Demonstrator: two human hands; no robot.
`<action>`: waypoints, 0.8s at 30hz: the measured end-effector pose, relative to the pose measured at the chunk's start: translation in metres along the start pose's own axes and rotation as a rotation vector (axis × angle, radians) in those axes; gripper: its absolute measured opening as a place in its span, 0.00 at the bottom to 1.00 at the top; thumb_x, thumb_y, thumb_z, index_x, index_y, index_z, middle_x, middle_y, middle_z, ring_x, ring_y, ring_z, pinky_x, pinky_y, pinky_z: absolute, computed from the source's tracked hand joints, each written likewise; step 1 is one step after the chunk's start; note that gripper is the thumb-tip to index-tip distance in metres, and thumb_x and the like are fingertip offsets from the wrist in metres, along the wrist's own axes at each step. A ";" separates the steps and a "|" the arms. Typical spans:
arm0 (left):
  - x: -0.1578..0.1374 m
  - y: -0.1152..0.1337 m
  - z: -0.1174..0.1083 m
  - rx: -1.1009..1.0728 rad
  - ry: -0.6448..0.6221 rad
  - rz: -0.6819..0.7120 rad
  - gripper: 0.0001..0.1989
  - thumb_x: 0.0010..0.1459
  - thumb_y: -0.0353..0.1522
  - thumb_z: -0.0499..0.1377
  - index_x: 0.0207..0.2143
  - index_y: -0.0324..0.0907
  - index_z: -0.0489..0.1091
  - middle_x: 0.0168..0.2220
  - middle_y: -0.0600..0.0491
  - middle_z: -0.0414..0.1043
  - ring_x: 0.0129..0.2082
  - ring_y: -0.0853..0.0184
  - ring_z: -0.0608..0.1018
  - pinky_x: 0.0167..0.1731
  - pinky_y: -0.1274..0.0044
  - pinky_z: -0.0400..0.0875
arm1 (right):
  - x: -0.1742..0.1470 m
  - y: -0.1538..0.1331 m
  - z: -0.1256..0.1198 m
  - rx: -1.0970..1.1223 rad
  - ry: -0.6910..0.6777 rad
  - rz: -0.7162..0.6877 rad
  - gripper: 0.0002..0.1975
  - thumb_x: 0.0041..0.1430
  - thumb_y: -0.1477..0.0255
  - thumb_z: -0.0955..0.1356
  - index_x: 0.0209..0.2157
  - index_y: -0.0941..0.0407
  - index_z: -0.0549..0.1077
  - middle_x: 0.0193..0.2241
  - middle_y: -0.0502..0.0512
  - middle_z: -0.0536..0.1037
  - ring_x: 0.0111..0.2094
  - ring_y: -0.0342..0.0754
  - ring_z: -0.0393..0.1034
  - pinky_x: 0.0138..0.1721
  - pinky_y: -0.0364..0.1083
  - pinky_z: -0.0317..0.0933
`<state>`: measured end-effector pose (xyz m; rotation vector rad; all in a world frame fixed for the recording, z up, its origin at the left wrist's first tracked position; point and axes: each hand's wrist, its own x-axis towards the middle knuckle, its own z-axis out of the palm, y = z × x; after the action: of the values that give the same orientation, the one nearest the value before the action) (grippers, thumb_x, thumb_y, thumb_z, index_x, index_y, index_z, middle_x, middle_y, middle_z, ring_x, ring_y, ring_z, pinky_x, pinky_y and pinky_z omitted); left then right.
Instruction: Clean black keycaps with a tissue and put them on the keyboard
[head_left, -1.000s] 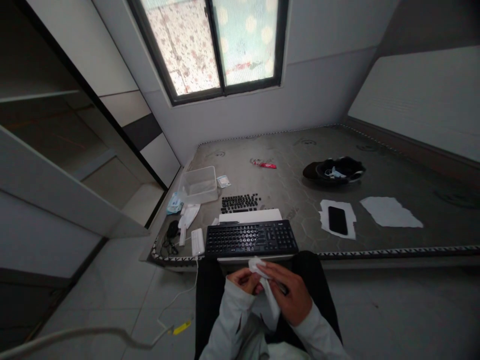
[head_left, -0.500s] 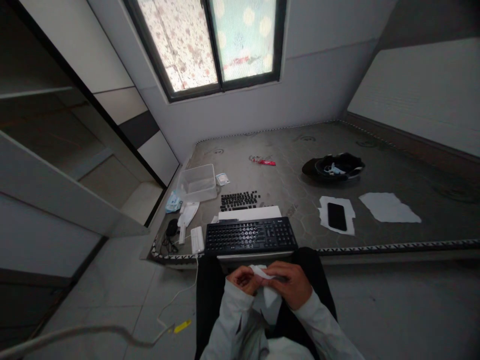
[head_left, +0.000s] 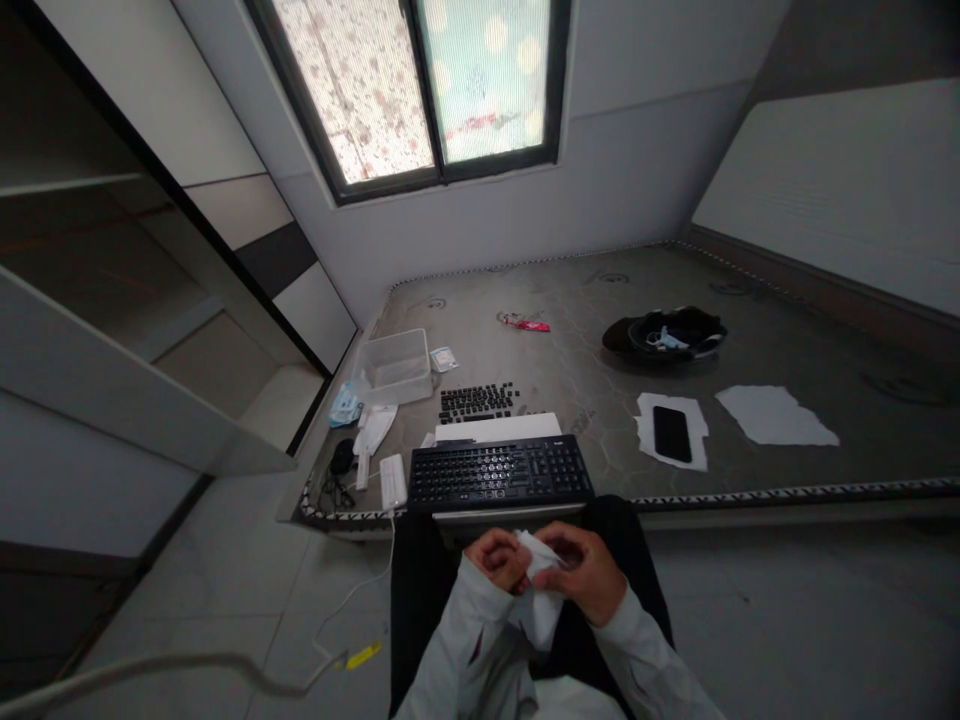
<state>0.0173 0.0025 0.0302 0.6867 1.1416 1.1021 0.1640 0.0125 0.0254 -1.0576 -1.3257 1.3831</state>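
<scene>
Above my lap, my left hand (head_left: 498, 560) and my right hand (head_left: 583, 572) come together on a crumpled white tissue (head_left: 541, 610). The fingers of both hands are closed on it, and its loose end hangs down between my wrists. Whether something small lies inside the tissue I cannot tell. Just beyond my knees, a black keyboard (head_left: 499, 472) rests near the bed's front edge, with many keycaps off its left and middle part. Behind it sit a white sheet (head_left: 499, 428) and rows of loose black keycaps (head_left: 478, 402).
Left of the keyboard are a white power strip (head_left: 392, 482), a black cable (head_left: 341, 465), a blue packet (head_left: 345, 404) and a clear plastic box (head_left: 394, 366). To the right, a phone (head_left: 671, 433) lies on white paper, near another paper piece (head_left: 776, 415) and a black cap (head_left: 664, 335).
My fingers have shifted on the tissue, which is now more bunched up between them. My left hand has moved slightly right. Things on the bed have stayed put.
</scene>
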 end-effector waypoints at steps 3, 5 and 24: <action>0.001 -0.002 0.001 -0.046 -0.033 0.028 0.26 0.31 0.46 0.71 0.23 0.43 0.60 0.09 0.64 0.67 0.08 0.81 0.64 0.11 0.88 0.57 | 0.000 -0.009 -0.002 -0.111 -0.073 -0.066 0.19 0.41 0.54 0.74 0.24 0.56 0.80 0.20 0.50 0.74 0.24 0.44 0.67 0.26 0.42 0.62; 0.001 -0.002 0.001 -0.053 -0.038 0.041 0.27 0.32 0.46 0.71 0.22 0.43 0.58 0.09 0.63 0.67 0.08 0.82 0.64 0.11 0.88 0.57 | 0.000 -0.014 -0.003 -0.172 -0.070 -0.112 0.17 0.45 0.54 0.73 0.22 0.55 0.81 0.19 0.50 0.72 0.23 0.43 0.66 0.25 0.41 0.60; -0.007 -0.006 0.010 -0.142 0.059 0.019 0.26 0.27 0.45 0.73 0.24 0.37 0.69 0.12 0.56 0.74 0.11 0.78 0.71 0.13 0.87 0.64 | 0.004 -0.009 0.004 -0.250 0.130 -0.150 0.13 0.51 0.59 0.71 0.26 0.53 0.82 0.22 0.53 0.75 0.25 0.46 0.71 0.26 0.42 0.63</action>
<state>0.0287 -0.0054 0.0306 0.5587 1.0967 1.2143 0.1601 0.0157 0.0348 -1.1662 -1.4747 1.0399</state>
